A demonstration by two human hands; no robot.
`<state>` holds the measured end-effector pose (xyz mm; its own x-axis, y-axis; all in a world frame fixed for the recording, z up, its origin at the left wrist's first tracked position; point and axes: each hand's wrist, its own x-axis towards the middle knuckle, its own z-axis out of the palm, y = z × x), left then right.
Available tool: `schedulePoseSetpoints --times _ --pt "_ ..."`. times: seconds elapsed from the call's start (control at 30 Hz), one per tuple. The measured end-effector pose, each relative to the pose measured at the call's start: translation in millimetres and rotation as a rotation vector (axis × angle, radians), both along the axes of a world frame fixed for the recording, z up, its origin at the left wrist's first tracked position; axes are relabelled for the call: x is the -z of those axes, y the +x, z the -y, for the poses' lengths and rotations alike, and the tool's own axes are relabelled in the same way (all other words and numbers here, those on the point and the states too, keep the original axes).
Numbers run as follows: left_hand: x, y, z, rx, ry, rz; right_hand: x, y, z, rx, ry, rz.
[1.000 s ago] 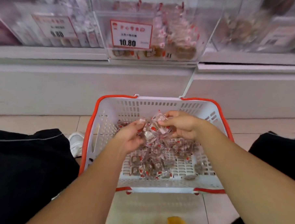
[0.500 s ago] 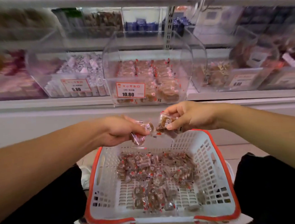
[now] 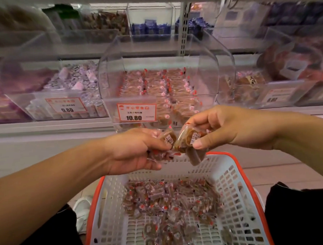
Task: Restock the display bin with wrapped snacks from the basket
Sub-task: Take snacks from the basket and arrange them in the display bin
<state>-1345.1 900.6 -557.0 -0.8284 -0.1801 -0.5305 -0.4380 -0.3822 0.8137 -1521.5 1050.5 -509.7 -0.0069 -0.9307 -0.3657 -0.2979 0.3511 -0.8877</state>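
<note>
My left hand [image 3: 134, 151] grips a small bunch of clear-wrapped brown snacks [image 3: 168, 138] above the far rim of the basket. My right hand [image 3: 222, 127] pinches another bunch of wrapped snacks [image 3: 191, 139] right beside it, a few pieces hanging down. Both hands hover just below the front of the clear display bin [image 3: 160, 81], which holds rows of the same snacks and carries a 10.80 price tag [image 3: 136, 112]. Below, the white basket [image 3: 239, 193] with an orange rim holds many loose wrapped snacks [image 3: 171, 199].
Neighbouring clear bins stand on the same shelf: one on the left with a 9.80 tag [image 3: 65, 106] and one on the right [image 3: 277, 84]. More bins fill the upper shelf. My dark-clothed knees flank the basket, and a white shoe [image 3: 83, 209] shows on the floor.
Both hands lifted out of the basket with snacks and rose toward the display bin. The view tilted up from the basket to the shelves.
</note>
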Motion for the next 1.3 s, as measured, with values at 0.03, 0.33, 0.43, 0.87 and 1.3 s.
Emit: schedulePoseSetpoints --times 0.03,0.33,0.43,0.87,1.3 --pt "0.4 -3.8 1.1 -0.004 -0.001 -0.011 -0.4 -2.3 1.4 0.004 0.012 0.030" --pt "-9.2 -7.2 9.8 0.101 0.148 -0.037 3.9 -5.2 8.3 0.081 0.104 0.144" --pt "-11.4 -1.4 8.5 0.151 0.205 -0.057 2.6 -1.5 7.0 0.050 0.038 0.205" --pt "-24.4 17.5 7.3 0.358 0.183 -0.125 -2.6 8.5 11.8 -0.006 -0.205 -0.090" --pt "-23.4 12.6 8.7 0.326 0.120 -0.119 -1.1 22.1 13.5 0.005 -0.255 -0.430"
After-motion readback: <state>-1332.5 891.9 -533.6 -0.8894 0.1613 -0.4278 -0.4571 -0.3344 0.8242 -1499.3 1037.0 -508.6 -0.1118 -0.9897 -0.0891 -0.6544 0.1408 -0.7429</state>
